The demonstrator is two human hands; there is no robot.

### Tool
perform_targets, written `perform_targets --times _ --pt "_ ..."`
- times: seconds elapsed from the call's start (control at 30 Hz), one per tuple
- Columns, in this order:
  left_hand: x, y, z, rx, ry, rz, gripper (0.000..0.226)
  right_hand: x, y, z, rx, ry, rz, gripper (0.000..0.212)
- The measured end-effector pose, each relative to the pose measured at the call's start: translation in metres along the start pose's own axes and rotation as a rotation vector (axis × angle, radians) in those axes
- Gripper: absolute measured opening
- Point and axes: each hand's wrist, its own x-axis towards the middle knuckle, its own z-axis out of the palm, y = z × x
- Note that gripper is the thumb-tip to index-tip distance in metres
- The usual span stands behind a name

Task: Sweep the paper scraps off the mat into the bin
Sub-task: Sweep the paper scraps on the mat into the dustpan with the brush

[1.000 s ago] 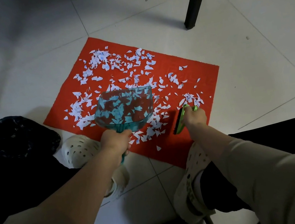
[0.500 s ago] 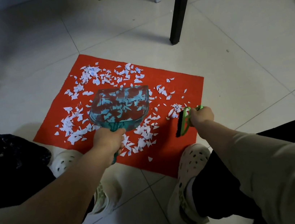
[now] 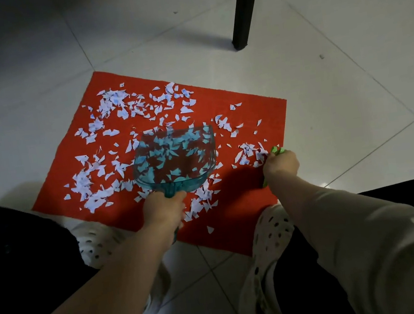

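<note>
A red mat (image 3: pixel 255 112) lies on the tiled floor, strewn with several white paper scraps (image 3: pixel 114 108). My left hand (image 3: pixel 164 208) grips the handle of a clear teal dustpan (image 3: pixel 174 158), which sits over the mat's middle with scraps showing through it. My right hand (image 3: pixel 280 165) grips a green hand brush (image 3: pixel 276 150) at the mat's right edge, beside a small cluster of scraps (image 3: pixel 249 151). The hand hides most of the brush. A dark bin (image 3: pixel 2 220) shows at the left, mostly covered by my leg.
A black table leg (image 3: pixel 242 10) stands on the tiles beyond the mat. My two white perforated clogs (image 3: pixel 272 230) rest at the mat's near edge. Pale floor tiles (image 3: pixel 349 78) surround the mat on all sides.
My right hand has carried the brush rightward to the mat's right edge, and the brush is now largely hidden by the hand. The dustpan stays over the mat's middle.
</note>
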Motion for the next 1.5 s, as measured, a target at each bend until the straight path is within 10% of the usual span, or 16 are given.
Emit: perform_targets --times 0.73,1.07,1.5 --pt "0.004 -0.006 0.004 0.001 0.019 -0.028 0.012 -0.015 0.008 0.023 0.012 -0.103 -0.261 0.027" --pt "0.004 -0.002 0.014 -0.015 -0.01 0.001 0.016 0.012 0.015 -0.003 0.18 0.23 -0.027 0.024" --pt "0.011 -0.003 0.019 0.003 -0.016 -0.002 0.017 0.036 -0.003 0.006 0.181 0.138 -0.008 0.026"
